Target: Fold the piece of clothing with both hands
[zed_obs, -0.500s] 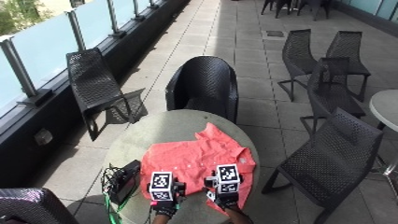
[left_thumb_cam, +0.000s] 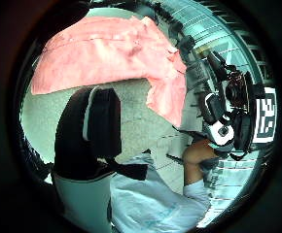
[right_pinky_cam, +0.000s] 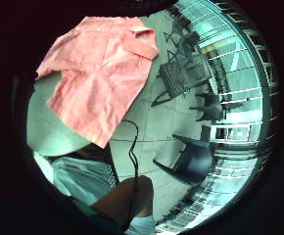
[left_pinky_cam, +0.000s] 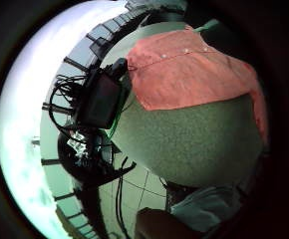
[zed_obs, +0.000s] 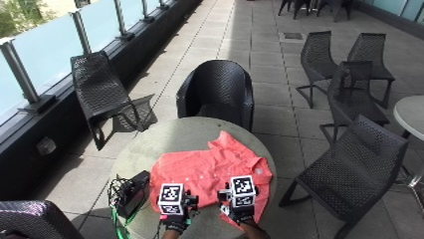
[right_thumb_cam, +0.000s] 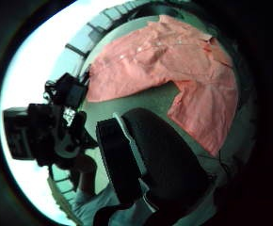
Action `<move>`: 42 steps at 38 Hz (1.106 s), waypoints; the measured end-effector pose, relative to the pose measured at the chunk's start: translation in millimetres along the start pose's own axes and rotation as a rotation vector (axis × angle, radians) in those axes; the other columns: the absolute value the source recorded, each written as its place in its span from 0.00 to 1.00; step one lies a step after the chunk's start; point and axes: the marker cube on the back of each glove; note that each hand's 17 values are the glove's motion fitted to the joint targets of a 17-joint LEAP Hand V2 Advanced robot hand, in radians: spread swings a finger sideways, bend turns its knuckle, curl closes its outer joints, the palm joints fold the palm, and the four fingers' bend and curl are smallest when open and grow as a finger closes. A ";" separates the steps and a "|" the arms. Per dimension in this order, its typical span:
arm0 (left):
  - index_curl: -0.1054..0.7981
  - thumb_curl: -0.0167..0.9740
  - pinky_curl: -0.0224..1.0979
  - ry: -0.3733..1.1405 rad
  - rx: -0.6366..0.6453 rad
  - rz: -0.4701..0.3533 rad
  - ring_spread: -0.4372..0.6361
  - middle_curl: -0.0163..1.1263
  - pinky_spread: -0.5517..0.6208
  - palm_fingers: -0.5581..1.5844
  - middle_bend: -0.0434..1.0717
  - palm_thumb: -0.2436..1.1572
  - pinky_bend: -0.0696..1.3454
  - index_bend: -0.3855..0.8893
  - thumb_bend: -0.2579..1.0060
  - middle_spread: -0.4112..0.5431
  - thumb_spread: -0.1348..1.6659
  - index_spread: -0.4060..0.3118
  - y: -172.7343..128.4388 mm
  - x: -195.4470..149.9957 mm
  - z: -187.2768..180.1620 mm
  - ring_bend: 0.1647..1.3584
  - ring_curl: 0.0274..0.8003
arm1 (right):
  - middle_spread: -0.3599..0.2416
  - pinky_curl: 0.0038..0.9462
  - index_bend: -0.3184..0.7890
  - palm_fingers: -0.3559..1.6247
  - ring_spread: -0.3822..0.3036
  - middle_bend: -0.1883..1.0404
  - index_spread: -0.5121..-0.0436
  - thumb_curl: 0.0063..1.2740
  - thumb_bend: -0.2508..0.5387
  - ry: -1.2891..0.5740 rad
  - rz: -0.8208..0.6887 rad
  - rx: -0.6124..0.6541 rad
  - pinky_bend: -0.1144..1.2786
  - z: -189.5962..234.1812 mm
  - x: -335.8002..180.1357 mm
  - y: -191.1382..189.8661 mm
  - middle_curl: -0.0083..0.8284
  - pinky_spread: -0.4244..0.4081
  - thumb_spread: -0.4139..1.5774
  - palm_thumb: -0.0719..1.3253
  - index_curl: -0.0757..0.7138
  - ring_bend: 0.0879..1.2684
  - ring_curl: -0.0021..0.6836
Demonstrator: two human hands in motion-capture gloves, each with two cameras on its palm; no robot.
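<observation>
One pink shirt [zed_obs: 211, 173] spread flat on one round table [zed_obs: 173, 137], just past two hands, left hand [zed_obs: 175, 220] and right hand [zed_obs: 241, 215], both above its near edge, fingers hidden, grip impossible to tell.

You have a coral-red shirt [zed_obs: 211, 172] spread flat across the round table [zed_obs: 165, 137] — small pale buttons showing, one part draped over the table's edge.
</observation>
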 end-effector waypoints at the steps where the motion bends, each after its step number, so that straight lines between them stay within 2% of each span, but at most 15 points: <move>1: 0.35 0.18 0.19 0.003 -0.002 0.002 0.63 0.22 0.77 0.45 0.21 0.35 0.35 0.43 0.29 0.46 0.73 0.42 1.0 0.8 -1.0 0.25 0.24 | 0.52 0.22 0.43 0.30 0.76 0.34 0.27 0.08 0.36 -0.001 0.002 0.001 0.31 -0.9 1.0 0.3 0.27 0.85 0.76 0.18 0.36 0.14 0.22; 6: 0.37 0.20 0.20 -0.008 -0.001 0.000 0.64 0.24 0.78 0.44 0.21 0.35 0.35 0.42 0.28 0.46 0.75 0.41 0.5 1.0 -1.6 0.26 0.26 | 0.52 0.24 0.42 0.29 0.78 0.34 0.25 0.11 0.35 0.006 0.018 0.008 0.31 2.3 10.2 -4.3 0.30 0.85 0.77 0.20 0.38 0.14 0.24; 11: 0.39 0.22 0.21 -0.079 0.033 -0.021 0.65 0.25 0.79 0.44 0.21 0.36 0.35 0.42 0.26 0.46 0.76 0.41 -14.9 -5.4 12.0 0.26 0.27 | 0.53 0.27 0.41 0.29 0.79 0.33 0.26 0.13 0.35 0.030 0.039 -0.010 0.33 15.1 23.0 -12.2 0.32 0.86 0.77 0.24 0.39 0.15 0.26; 16: 0.40 0.25 0.22 -0.107 -0.022 -0.022 0.64 0.27 0.79 0.44 0.20 0.38 0.36 0.42 0.25 0.46 0.75 0.41 -34.4 -12.2 45.1 0.27 0.28 | 0.54 0.29 0.39 0.28 0.81 0.33 0.26 0.15 0.34 0.079 0.098 -0.094 0.35 52.0 39.7 -31.3 0.34 0.85 0.76 0.28 0.38 0.16 0.28; 22: 0.42 0.28 0.24 -0.044 -0.147 0.027 0.64 0.27 0.79 0.42 0.19 0.38 0.38 0.41 0.22 0.47 0.73 0.42 -51.4 -17.4 91.7 0.29 0.30 | 0.54 0.32 0.38 0.26 0.81 0.33 0.27 0.17 0.30 0.109 0.117 -0.182 0.39 89.2 54.8 -49.5 0.36 0.85 0.74 0.31 0.37 0.18 0.31; 24: 0.42 0.29 0.25 -0.020 -0.186 0.039 0.64 0.27 0.79 0.42 0.19 0.39 0.39 0.41 0.21 0.47 0.72 0.42 -56.3 -19.8 106.8 0.30 0.31 | 0.55 0.34 0.36 0.26 0.81 0.31 0.27 0.18 0.30 0.111 0.110 -0.193 0.45 87.7 55.9 -47.6 0.36 0.83 0.73 0.31 0.35 0.18 0.31; 27: 0.42 0.30 0.25 0.052 -0.207 0.051 0.63 0.27 0.79 0.41 0.18 0.40 0.40 0.42 0.20 0.47 0.71 0.42 -61.9 -22.0 122.6 0.31 0.31 | 0.55 0.36 0.35 0.27 0.78 0.29 0.27 0.19 0.29 0.110 0.095 -0.193 0.51 64.1 53.2 -33.4 0.35 0.80 0.72 0.31 0.33 0.21 0.33; 31: 0.43 0.30 0.26 0.080 -0.152 0.067 0.63 0.27 0.78 0.42 0.18 0.39 0.41 0.42 0.19 0.47 0.72 0.42 -66.5 -22.7 124.1 0.32 0.32 | 0.55 0.39 0.36 0.27 0.73 0.30 0.27 0.19 0.28 0.030 0.048 -0.244 0.54 60.9 48.9 -28.2 0.35 0.78 0.70 0.32 0.32 0.24 0.35; 34: 0.46 0.31 0.26 0.011 -0.058 0.090 0.60 0.28 0.73 0.47 0.20 0.44 0.40 0.48 0.22 0.45 0.75 0.40 -72.9 -23.5 119.8 0.30 0.31 | 0.50 0.39 0.39 0.29 0.67 0.31 0.27 0.20 0.28 -0.014 0.021 -0.227 0.54 65.9 47.7 -33.8 0.37 0.75 0.70 0.32 0.33 0.25 0.36; 37: 0.49 0.32 0.26 -0.097 0.068 0.117 0.55 0.28 0.68 0.54 0.20 0.48 0.39 0.51 0.24 0.41 0.78 0.37 -84.3 -24.6 120.1 0.30 0.31 | 0.39 0.37 0.46 0.37 0.54 0.33 0.24 0.20 0.32 -0.025 0.006 -0.131 0.51 83.1 50.9 -50.8 0.38 0.69 0.71 0.36 0.36 0.27 0.37; 38: 0.49 0.33 0.26 -0.128 0.112 0.127 0.52 0.28 0.66 0.56 0.21 0.50 0.39 0.51 0.25 0.40 0.78 0.36 -88.5 -24.2 120.6 0.30 0.31 | 0.37 0.36 0.45 0.38 0.52 0.32 0.24 0.20 0.31 -0.021 0.000 -0.077 0.50 95.5 53.8 -61.7 0.38 0.68 0.71 0.36 0.37 0.27 0.36; 39: 0.50 0.34 0.27 -0.154 0.151 0.138 0.48 0.29 0.62 0.61 0.21 0.53 0.39 0.51 0.26 0.37 0.79 0.34 -92.0 -23.7 121.1 0.32 0.32 | 0.31 0.35 0.51 0.45 0.46 0.35 0.23 0.21 0.34 -0.015 -0.008 -0.021 0.48 108.0 56.8 -72.8 0.39 0.66 0.73 0.39 0.40 0.28 0.38; 40: 0.50 0.34 0.27 -0.173 0.182 0.146 0.45 0.29 0.59 0.63 0.21 0.54 0.39 0.51 0.27 0.35 0.79 0.33 -94.3 -23.2 120.9 0.32 0.32 | 0.28 0.34 0.53 0.48 0.43 0.34 0.23 0.21 0.36 -0.011 -0.016 0.027 0.47 117.0 58.8 -80.9 0.39 0.64 0.74 0.41 0.41 0.28 0.37; 41: 0.51 0.35 0.27 -0.185 0.203 0.153 0.43 0.29 0.56 0.66 0.21 0.56 0.39 0.51 0.28 0.33 0.79 0.31 -94.9 -22.6 119.8 0.32 0.32 | 0.26 0.34 0.52 0.47 0.41 0.33 0.23 0.21 0.35 -0.010 -0.025 0.066 0.46 121.5 59.7 -85.4 0.39 0.64 0.74 0.41 0.41 0.26 0.36; 42: 0.51 0.36 0.28 -0.187 0.216 0.159 0.39 0.29 0.53 0.68 0.21 0.58 0.40 0.50 0.28 0.30 0.79 0.30 -93.9 -21.5 117.6 0.33 0.33 | 0.24 0.35 0.54 0.51 0.38 0.34 0.23 0.22 0.37 -0.010 -0.034 0.100 0.46 123.5 60.0 -88.1 0.40 0.61 0.75 0.44 0.44 0.27 0.38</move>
